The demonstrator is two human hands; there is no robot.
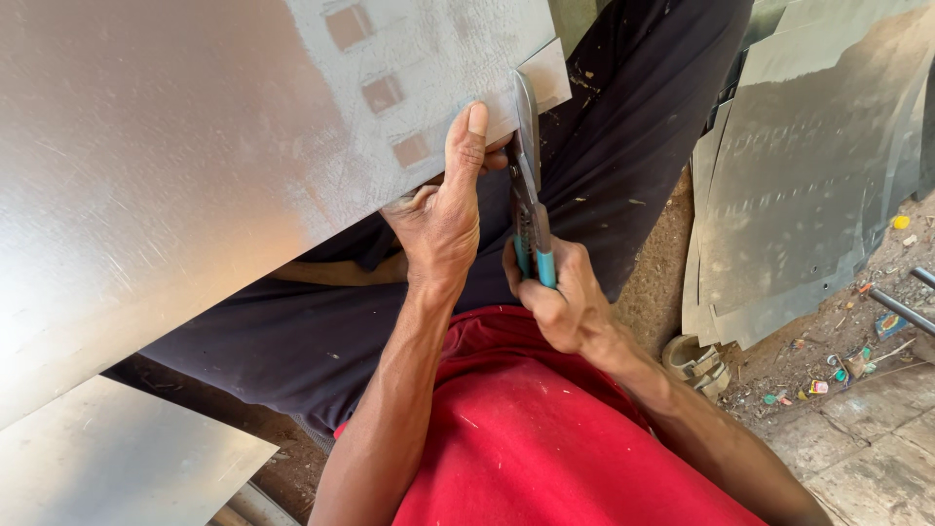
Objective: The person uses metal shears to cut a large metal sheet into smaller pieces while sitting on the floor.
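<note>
A large shiny metal sheet (pixel 195 166) lies tilted across my lap. My left hand (pixel 443 209) grips its near edge, thumb pressed on top beside the cut. My right hand (pixel 565 297) is closed around the teal handles of tin snips (pixel 529 185), whose blades bite into the sheet's edge near a narrow strip (pixel 547 78) at the corner. Several small square cut-outs (pixel 382 93) show in the sheet above my left thumb.
More metal sheets (pixel 808 166) lean at the right, another sheet (pixel 107 458) lies at the lower left. Dirt ground with small coloured scraps (pixel 828 375), a metal rod (pixel 901 310) and a coiled metal piece (pixel 696 362) sit to the right.
</note>
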